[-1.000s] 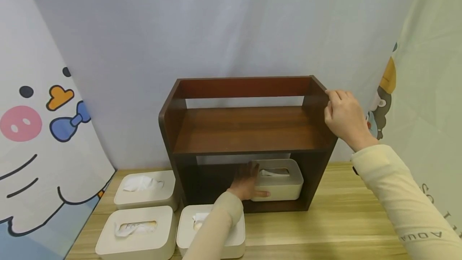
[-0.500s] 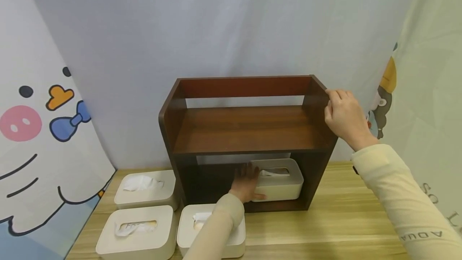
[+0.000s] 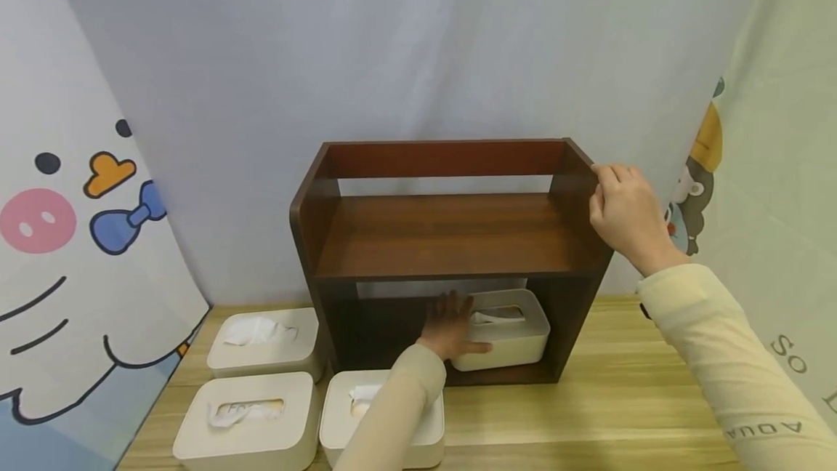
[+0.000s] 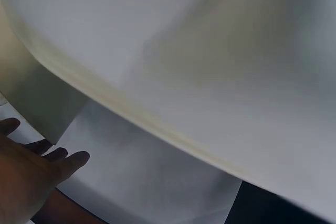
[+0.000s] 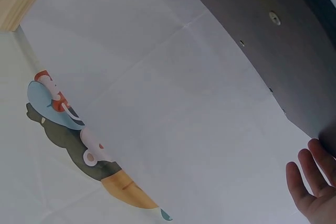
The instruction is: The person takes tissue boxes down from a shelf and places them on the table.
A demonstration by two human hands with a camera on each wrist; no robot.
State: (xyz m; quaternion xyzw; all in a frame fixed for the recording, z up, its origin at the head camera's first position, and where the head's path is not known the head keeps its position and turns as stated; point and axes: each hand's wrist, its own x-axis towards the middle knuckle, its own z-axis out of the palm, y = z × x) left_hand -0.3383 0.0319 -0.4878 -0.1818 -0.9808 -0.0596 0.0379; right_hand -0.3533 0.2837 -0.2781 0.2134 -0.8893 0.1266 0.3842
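A dark brown two-tier desktop shelf [image 3: 451,238] stands against the back cloth. In its lower compartment, at the right end, sits a cream tissue box [image 3: 503,351] with a slot in its lid, turned slightly askew. My left hand [image 3: 447,329] touches that box's left side with spread fingers, thumb across the front; the left wrist view shows the fingers [image 4: 71,163] straight, with a pale blurred surface filling much of the picture. At the top of the shelf's right side panel, my right hand [image 3: 626,213] grips the edge. Its fingers [image 5: 310,174] appear in the right wrist view beside the dark panel.
Left of the shelf's front are three more cream tissue boxes: one at the back [image 3: 261,362], one in front [image 3: 245,449] and one [image 3: 425,435] partly under the left sleeve. The wooden tabletop [image 3: 628,384] extends to the right. Printed cloths hang on both sides.
The tissue box in the lower compartment has turned slightly, its left front corner coming a little forward. The left thumb has shifted across its front. The right hand stays on the shelf panel.
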